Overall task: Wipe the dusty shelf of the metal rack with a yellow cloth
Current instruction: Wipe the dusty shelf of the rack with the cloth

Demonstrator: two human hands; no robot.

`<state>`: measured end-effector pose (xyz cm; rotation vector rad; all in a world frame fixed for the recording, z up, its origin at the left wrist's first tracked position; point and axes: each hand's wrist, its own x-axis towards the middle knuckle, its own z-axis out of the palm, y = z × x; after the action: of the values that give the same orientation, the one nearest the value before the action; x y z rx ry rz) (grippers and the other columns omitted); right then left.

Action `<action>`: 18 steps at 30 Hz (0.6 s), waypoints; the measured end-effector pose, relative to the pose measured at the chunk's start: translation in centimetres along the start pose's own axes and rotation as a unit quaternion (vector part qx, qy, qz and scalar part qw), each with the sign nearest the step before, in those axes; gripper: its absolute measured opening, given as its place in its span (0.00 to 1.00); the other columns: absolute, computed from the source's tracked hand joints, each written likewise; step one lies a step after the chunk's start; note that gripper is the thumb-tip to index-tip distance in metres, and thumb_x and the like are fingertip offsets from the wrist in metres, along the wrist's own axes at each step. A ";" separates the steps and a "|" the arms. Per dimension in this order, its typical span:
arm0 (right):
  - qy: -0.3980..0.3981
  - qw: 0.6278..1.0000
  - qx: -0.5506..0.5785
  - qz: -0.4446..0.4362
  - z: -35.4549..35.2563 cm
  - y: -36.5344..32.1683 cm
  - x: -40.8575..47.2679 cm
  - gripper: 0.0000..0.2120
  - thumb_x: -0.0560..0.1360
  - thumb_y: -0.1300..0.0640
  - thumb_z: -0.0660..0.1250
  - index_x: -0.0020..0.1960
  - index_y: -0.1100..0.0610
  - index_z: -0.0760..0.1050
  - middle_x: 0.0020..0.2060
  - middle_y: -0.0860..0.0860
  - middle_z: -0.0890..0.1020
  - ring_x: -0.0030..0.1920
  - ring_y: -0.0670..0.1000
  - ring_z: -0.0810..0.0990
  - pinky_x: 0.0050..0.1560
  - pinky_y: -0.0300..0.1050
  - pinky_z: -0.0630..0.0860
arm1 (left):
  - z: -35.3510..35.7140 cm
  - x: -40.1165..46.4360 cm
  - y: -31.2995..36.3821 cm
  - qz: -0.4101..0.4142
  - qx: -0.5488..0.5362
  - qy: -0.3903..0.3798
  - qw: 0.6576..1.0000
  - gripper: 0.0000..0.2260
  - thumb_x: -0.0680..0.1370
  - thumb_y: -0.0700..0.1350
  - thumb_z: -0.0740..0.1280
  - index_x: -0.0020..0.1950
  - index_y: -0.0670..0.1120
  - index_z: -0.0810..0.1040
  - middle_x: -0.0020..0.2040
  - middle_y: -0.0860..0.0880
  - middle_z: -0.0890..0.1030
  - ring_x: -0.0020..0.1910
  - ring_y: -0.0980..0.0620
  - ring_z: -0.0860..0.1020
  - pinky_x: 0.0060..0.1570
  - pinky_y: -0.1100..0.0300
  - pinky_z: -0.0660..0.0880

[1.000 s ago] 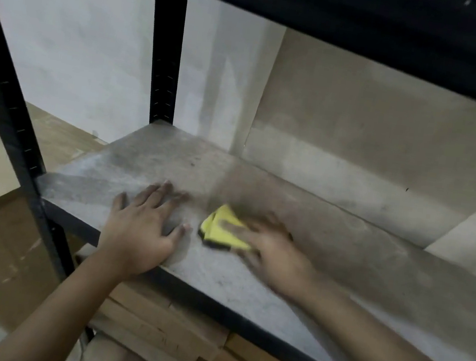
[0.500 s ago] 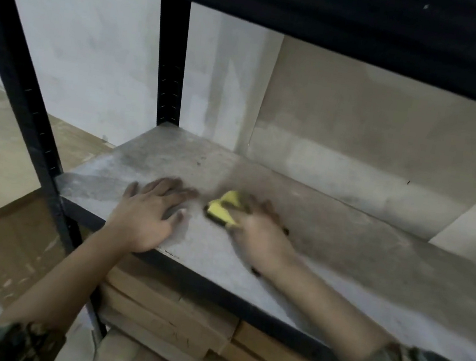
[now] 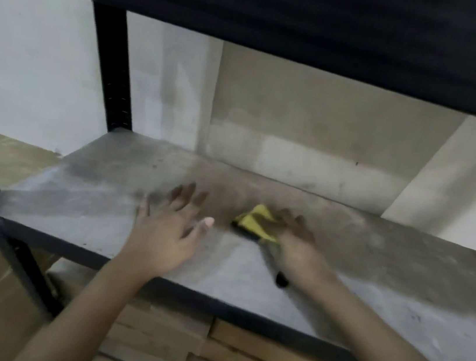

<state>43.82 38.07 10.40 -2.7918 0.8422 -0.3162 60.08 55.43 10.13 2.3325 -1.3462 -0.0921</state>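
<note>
On the grey, dusty shelf board of the black metal rack (image 3: 98,209), the fingers (image 3: 295,222) of the person's right hand (image 3: 297,247) press down on a small folded yellow cloth (image 3: 255,222). They are blurred, so I cannot tell whether they curl round the cloth's edge or lie flat across it. The cloth sits near the middle of the shelf, partly under that hand, with its yellow corner poking out toward the left. A dark strip shows along its underside, and a small dark object lies by the right wrist; neither is clear enough to name.

Just beside the cloth, but apart from it, the left hand (image 3: 168,231) lies palm down on the board with its fingers (image 3: 182,197) spread wide, seemingly bracing.

Moving outward, the board looks patchy. A darker, browner band runs along the middle and back, around and beyond both hands, while paler grey film covers the front strip, the left end and the far right end. Which of these is wiped and which is dusty cannot be settled from this view. My reading is that the wiping is partway through, with the ends and front edge probably left to do.

Stacked pale wooden planks (image 3: 207,344) sit below the shelf, and a dark upper shelf (image 3: 254,8) hangs overhead.
</note>
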 end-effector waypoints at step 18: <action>0.027 0.995 -0.073 -0.065 0.8 3.6 9.5 0.21 0.77 0.53 0.60 0.69 0.41 0.65 0.66 0.55 0.66 0.64 0.60 0.64 0.61 0.54 0.66 | 4.5 0.8 4.1 0.040 0.037 -0.032 0.998 0.46 0.60 0.77 0.30 0.75 0.59 0.44 0.75 0.61 0.42 0.73 0.63 0.40 0.74 0.52 0.44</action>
<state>49.93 29.88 10.10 -2.9948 0.7233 -0.3679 55.92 51.47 7.87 2.3512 -1.4967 -0.0931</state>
